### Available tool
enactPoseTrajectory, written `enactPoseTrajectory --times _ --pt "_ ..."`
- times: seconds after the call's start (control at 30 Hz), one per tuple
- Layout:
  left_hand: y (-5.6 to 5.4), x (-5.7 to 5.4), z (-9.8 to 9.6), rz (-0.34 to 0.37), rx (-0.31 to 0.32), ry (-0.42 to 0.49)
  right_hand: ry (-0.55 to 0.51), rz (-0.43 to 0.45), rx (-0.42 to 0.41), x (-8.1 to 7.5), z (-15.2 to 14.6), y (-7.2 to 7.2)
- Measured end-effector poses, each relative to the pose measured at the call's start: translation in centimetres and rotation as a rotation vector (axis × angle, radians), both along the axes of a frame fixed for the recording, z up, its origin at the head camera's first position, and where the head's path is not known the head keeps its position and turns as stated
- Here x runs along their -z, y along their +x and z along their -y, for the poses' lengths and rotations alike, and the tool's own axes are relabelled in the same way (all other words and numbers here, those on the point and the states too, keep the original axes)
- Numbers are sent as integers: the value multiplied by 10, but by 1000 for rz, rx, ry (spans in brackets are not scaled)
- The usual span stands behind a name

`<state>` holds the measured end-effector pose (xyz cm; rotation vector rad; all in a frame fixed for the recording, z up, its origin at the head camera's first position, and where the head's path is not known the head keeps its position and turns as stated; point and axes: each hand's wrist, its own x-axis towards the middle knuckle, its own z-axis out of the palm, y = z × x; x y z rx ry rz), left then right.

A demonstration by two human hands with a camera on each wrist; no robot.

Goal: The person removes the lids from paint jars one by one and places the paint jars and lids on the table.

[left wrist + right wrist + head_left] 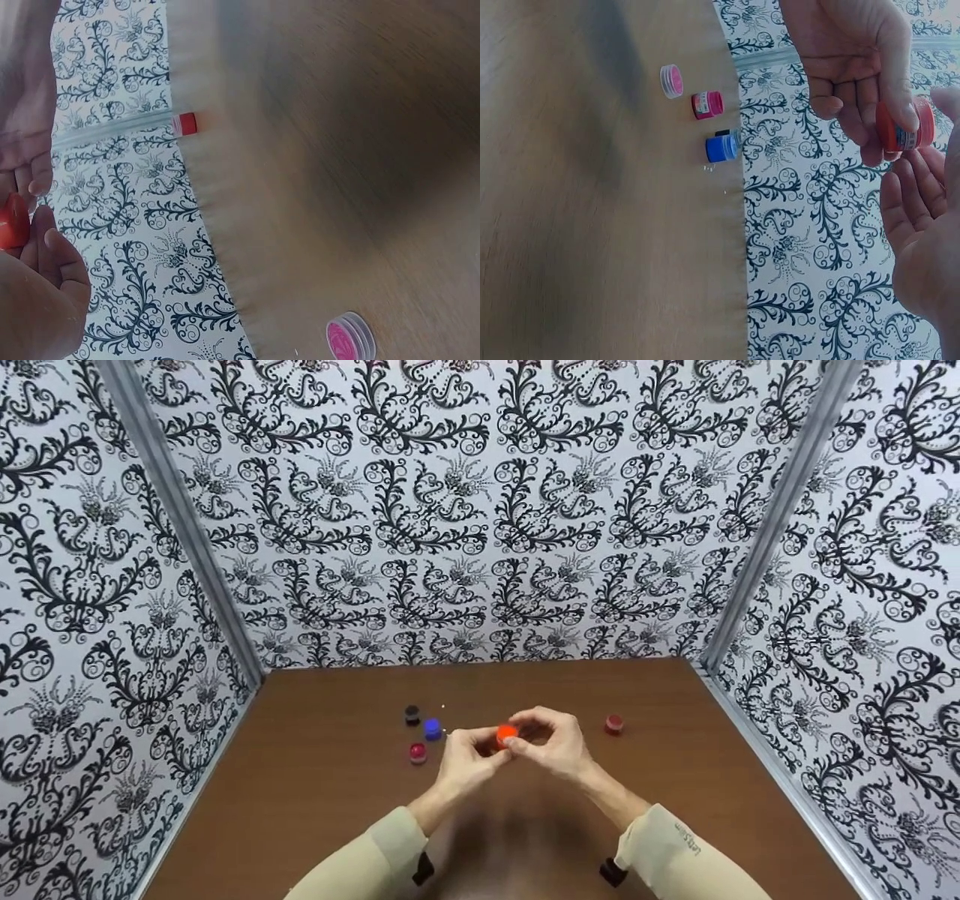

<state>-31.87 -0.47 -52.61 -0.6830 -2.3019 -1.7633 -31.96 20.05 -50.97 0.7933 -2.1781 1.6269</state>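
Observation:
Both hands meet around a small red paint jar (507,735) above the middle of the table. The left hand (466,761) grips it, and in the right wrist view the left thumb (901,105) lies across its label. The right hand (559,746) pinches the same jar from the other side, its thumb at the front and index finger at the back. In the left wrist view the jar (13,221) is cut off by the frame edge. Whether the cap is loose cannot be seen.
Left on the brown table (337,810) stand a black jar (412,715), a blue jar (433,729) and a pink jar (418,753). A clear-rimmed pink piece (672,81) lies nearer. Another red jar (613,725) stands right. Small white specks (709,168) lie near the blue jar. Patterned walls enclose three sides.

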Motion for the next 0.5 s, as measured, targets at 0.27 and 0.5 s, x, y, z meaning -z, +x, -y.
enactPoseTrajectory --times 0.27,0.5 --pt "2 0 -3 -1 -3 -3 -3 80 65 -2 3 4" --pt "0 0 -4 -10 -8 -29 6 61 57 -3 1 4"
